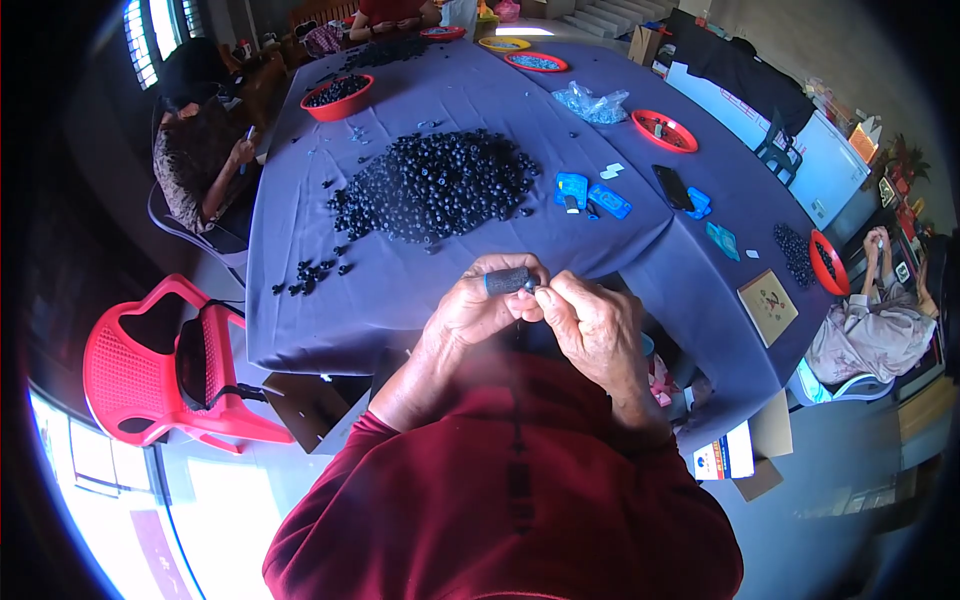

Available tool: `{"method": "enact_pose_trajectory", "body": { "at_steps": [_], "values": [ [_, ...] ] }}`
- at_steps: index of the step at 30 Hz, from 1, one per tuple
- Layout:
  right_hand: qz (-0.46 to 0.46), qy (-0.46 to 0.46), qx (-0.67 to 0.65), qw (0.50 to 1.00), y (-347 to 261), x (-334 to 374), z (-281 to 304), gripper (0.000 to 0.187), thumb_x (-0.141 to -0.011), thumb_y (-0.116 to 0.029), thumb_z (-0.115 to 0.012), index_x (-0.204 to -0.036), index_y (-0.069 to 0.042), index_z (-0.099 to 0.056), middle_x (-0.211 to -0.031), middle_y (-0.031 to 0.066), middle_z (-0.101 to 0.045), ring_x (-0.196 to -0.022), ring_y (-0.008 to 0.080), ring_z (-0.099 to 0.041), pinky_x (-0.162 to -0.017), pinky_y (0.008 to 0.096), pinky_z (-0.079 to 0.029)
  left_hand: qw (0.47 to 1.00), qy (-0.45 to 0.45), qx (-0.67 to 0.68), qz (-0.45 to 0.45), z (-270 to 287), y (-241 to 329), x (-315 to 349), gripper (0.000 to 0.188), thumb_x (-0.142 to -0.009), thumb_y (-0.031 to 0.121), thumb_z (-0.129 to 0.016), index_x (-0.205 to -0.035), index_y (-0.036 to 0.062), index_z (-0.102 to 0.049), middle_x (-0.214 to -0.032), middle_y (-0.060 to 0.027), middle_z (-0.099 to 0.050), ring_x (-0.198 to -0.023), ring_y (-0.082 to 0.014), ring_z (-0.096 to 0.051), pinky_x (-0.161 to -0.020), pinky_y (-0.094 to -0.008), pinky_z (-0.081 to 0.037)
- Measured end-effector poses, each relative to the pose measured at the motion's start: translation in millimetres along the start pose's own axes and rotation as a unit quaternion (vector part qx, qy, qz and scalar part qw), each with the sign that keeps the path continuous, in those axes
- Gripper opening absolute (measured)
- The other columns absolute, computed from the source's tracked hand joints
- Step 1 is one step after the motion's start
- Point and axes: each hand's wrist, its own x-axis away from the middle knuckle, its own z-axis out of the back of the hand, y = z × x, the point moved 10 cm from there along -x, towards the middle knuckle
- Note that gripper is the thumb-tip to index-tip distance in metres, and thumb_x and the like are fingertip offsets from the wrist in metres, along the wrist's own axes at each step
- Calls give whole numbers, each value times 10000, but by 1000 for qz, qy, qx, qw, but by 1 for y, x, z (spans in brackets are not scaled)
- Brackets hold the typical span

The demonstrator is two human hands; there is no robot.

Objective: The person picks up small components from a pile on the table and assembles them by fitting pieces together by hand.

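The small dark piece [530, 286] is between the two sets of fingertips, just off the near edge of the table [300, 330]. The left hand [470, 312] is curled nearly closed and seems to steady it, with a dark cover [506, 281] apparently worn on one finger; the right hand [598, 325] is drawn into a tight thumb-and-finger pinch that looks closed on the same piece, though its far side is hidden. The step in hand appears to be close fingertip work on that one piece, and the next move would call for a steady left hold and small, careful right-hand pressure. Counting clockwise from the hands, there is one pile [435, 185] of black pieces at eleven o'clock, too many to number; one red bowl [338, 112] beyond it; one yellow tray [504, 44] near twelve; one clear bag [592, 105] towards one; one phone [673, 187] at two; and four red trays, at half past eleven [442, 33], twelve [535, 62], half past one [664, 131] and three [828, 262]. Three other people show: one each near ten, twelve and three.
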Motion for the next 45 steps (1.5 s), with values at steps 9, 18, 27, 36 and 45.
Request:
{"method": "enact_pose_trajectory", "body": {
  "at_steps": [9,18,27,36,45],
  "values": [
    [-28,20,-22,999,11,2,3,177,-871,-161,-546,-745,-36,-533,-625,125,-567,-541,306,-564,-472,332,-422,999,36,-12,21,8,-4,1,299,-753,183,-631,-828,-70,-490,-775,-84,-488,-684,-125,-474,-597,-239,-418],
    [-25,12,-32,999,11,0,0,184,-875,-167,-541,-741,-42,-527,-622,124,-573,-544,314,-564,-474,336,-421,999,29,-15,3,5,-2,-1,292,-808,164,-594,-902,-106,-535,-669,-25,-468,-608,-88,-418,-594,-260,-370],
    [-26,5,-23,999,11,1,1,197,-878,-167,-536,-730,-38,-514,-633,113,-589,-548,303,-575,-469,333,-424,999,35,-21,5,10,-3,0,290,-811,169,-597,-905,-98,-535,-696,-26,-479,-613,-85,-417,-596,-260,-370],
    [17,7,2,1000,1,0,-7,171,-853,-159,-564,-723,-51,-538,-587,94,-558,-493,266,-553,-440,326,-405,1000,7,23,-17,8,2,-1,239,-815,149,-595,-870,-75,-535,-775,-59,-493,-654,-85,-420,-598,-243,-374],
    [-37,41,-108,993,6,2,8,195,-889,-175,-529,-785,-11,-551,-572,69,-506,-487,150,-483,-467,283,-379,994,-48,93,-28,-5,3,0,253,-819,169,-582,-864,-75,-533,-777,-85,-482,-640,-106,-395,-598,-266,-356]
  ]
}}
